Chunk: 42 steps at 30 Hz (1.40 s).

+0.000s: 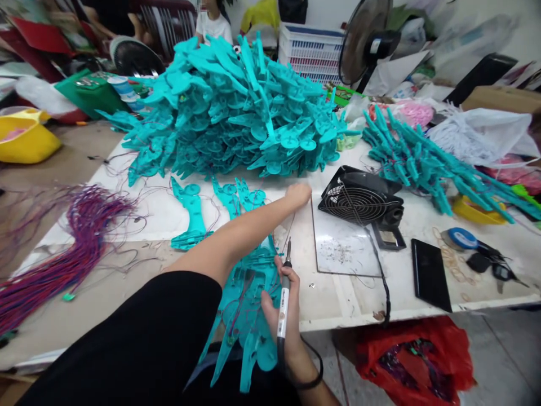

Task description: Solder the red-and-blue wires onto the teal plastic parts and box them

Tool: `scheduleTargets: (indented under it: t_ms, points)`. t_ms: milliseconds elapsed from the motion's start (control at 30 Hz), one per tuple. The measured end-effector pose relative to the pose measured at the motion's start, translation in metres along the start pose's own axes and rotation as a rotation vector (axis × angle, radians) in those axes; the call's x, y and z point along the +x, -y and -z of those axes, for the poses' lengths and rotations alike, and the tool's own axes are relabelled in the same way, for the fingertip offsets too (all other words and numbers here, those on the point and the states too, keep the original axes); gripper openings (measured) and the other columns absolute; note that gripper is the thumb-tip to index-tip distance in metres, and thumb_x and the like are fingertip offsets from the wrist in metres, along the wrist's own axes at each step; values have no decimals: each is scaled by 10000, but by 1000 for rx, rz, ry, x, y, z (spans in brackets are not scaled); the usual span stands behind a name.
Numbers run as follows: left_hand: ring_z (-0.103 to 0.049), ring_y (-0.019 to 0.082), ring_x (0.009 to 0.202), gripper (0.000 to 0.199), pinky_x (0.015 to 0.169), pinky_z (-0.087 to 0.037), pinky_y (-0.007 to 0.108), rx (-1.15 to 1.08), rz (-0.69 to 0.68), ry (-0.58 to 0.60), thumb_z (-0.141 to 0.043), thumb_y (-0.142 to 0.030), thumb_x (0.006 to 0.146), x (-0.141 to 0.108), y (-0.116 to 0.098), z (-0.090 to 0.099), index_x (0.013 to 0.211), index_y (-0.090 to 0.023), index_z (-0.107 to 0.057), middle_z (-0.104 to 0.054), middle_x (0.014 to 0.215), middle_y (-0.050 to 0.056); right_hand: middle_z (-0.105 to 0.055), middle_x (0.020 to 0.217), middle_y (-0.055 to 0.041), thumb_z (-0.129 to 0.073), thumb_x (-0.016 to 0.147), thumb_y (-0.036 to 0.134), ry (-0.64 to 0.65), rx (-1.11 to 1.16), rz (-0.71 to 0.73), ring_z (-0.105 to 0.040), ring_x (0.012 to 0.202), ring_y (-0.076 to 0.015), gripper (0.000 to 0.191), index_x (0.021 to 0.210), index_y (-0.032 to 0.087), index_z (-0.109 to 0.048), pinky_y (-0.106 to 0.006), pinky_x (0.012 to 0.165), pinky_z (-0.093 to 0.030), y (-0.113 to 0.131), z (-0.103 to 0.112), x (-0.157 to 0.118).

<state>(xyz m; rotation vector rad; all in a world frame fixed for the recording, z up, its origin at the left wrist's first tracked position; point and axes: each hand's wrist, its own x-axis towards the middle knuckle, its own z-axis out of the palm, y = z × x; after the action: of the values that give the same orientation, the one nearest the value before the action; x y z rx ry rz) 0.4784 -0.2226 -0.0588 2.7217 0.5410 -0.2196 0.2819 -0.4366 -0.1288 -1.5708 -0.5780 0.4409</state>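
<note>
My right hand (291,293) grips a soldering iron (283,304) by its white and black handle, the metal tip pointing up and away. Against that hand's fingers and palm lie teal plastic parts (240,304) with thin red and blue wires, over the table's front edge. Stretched across the table, my left hand (299,194) is closed in a fist. A thin wire (291,223) appears to run from the fist down toward the iron's tip; the fingers' inner side is hidden. Several separate teal parts (188,208) lie to the left of my left forearm.
A big teal heap (236,113) fills the back of the table. At right are a black fan (357,197), a whitish board (342,254), a black phone-like slab (430,273) and a blue tape roll (462,238). Bundled wires (84,237) lie left; a red bag (418,361) is below.
</note>
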Motion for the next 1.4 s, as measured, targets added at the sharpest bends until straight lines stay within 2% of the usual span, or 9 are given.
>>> scheduleTargets:
  t_ms: [233, 300, 467, 600, 767, 867, 1000, 1200, 1400]
  points:
    - [-650, 290, 1186, 353, 962, -511, 335, 40, 70, -97, -477, -56, 903, -21, 17, 19, 1163, -66, -715, -694, 1184, 235, -503, 1501, -65, -629, 791, 179, 16, 5, 3, -444, 1438, -251, 513, 1247, 327, -447, -570, 1216, -317, 2, 1, 10]
    - [-655, 303, 1171, 346, 959, -511, 358, 29, 62, -156, -478, -99, 914, -44, 27, 30, 1166, -87, -715, -699, 1187, 218, -504, 1503, -65, -630, 801, 187, 33, -2, 14, -436, 1443, -253, 503, 1249, 324, -445, -576, 1215, -315, 5, 3, 11]
    - [-708, 229, 947, 341, 905, -530, 328, -305, 107, -526, -448, -133, 897, -145, 84, 52, 1079, -132, -737, -761, 987, 105, -497, 1511, -91, -626, 823, 201, 59, -6, 53, -437, 1443, -247, 480, 1249, 304, -430, -575, 1222, -293, 17, 4, 14]
    - [-649, 151, 636, 335, 656, -537, 265, -762, 381, -598, -461, -106, 825, -230, 123, 34, 1047, -102, -712, -728, 803, 63, -477, 1526, -111, -624, 832, 204, 89, -34, 102, -424, 1452, -229, 496, 1270, 290, -408, -542, 1229, -284, 31, -3, 17]
    - [-684, 187, 879, 360, 788, -545, 304, -1177, 478, -453, -613, -274, 834, -297, 112, -15, 1147, -106, -667, -737, 1041, 104, -480, 1510, -127, -647, 804, 198, 100, -53, 159, -430, 1443, -238, 540, 1288, 268, -419, -532, 1237, -254, 51, -17, 22]
    - [-674, 197, 920, 352, 802, -526, 294, -1300, 457, -330, -622, -368, 870, -309, 96, -33, 1125, -132, -677, -733, 1061, 90, -470, 1513, -120, -651, 807, 205, 141, -33, 198, -418, 1447, -236, 562, 1313, 266, -415, -520, 1237, -255, 51, -31, 25]
    - [-663, 197, 926, 334, 767, -497, 259, -1382, 455, -258, -588, -424, 920, -301, 85, -42, 1040, -126, -679, -726, 1031, 92, -474, 1483, -122, -698, 790, 250, 165, -66, 205, -457, 1401, -235, 626, 1346, 250, -412, -494, 1213, -303, 34, -51, 33]
    - [-628, 209, 887, 202, 713, -448, 259, -1056, 449, -212, -619, -319, 900, -285, 69, -36, 878, -123, -662, -704, 916, 80, -426, 1521, -158, -735, 754, 281, 101, 65, 179, -442, 1424, -249, 656, 1313, 237, -394, -507, 1216, -292, 27, -57, 34]
    - [-556, 165, 732, 200, 642, -384, 255, -911, 345, -190, -581, -252, 910, -326, 56, -25, 737, -169, -528, -596, 747, 16, -378, 1575, -193, -729, 785, 255, 108, 88, 162, -363, 1488, -256, 615, 1291, 234, -381, -543, 1243, -211, 59, -51, -8]
